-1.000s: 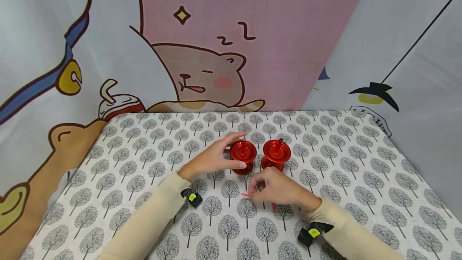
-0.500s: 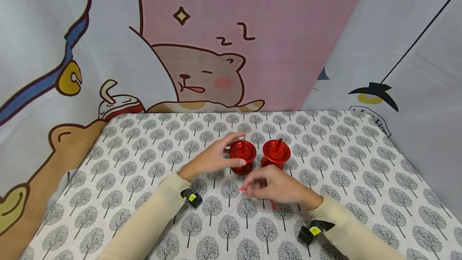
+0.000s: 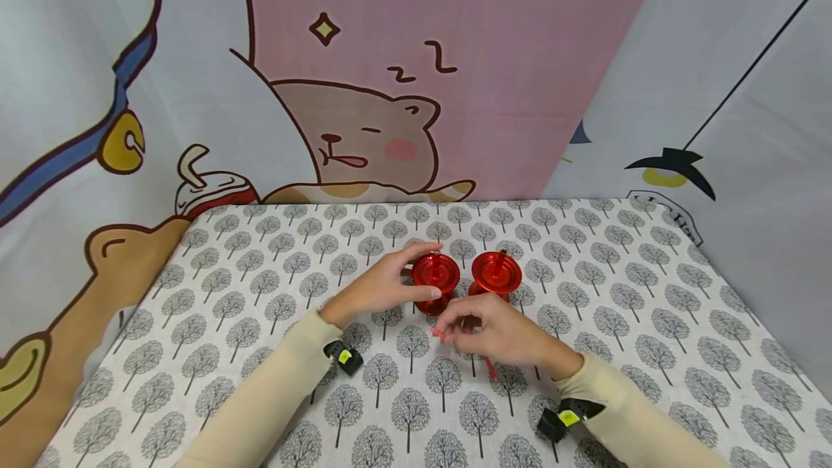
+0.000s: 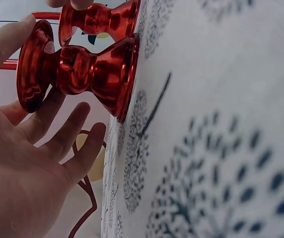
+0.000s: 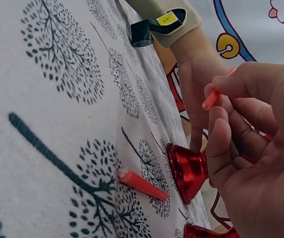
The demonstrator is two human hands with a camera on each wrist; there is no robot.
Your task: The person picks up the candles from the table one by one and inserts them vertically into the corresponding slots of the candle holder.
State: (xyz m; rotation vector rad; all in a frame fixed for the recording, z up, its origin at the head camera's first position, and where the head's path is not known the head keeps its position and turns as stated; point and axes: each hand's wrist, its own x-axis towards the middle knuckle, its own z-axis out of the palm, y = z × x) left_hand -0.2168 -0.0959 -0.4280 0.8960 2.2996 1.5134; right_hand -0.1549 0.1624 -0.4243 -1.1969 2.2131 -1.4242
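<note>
Two shiny red candle holders stand upright side by side, the left candle holder [image 3: 437, 271] and the right candle holder [image 3: 497, 272]. Around the dish of the left one, my left hand [image 3: 383, 286] has its thumb on the near side and its index finger on the far side. The other left fingers extend loosely beside the stem [image 4: 72, 69]. My right hand [image 3: 497, 327] pinches a small red candle [image 5: 212, 97] between thumb and fingertips, just in front of the holders. A second red candle [image 5: 142, 185] lies on the cloth under that hand.
A white cloth [image 3: 364, 425] printed with grey trees covers the table. Behind it hangs a cartoon-printed curtain [image 3: 520, 78]. Each wrist carries a black camera, such as the right wrist camera [image 3: 552, 423].
My right hand has risen slightly toward the holders, and the candle in its fingertips has turned. The left hand and both holders stay in place.
</note>
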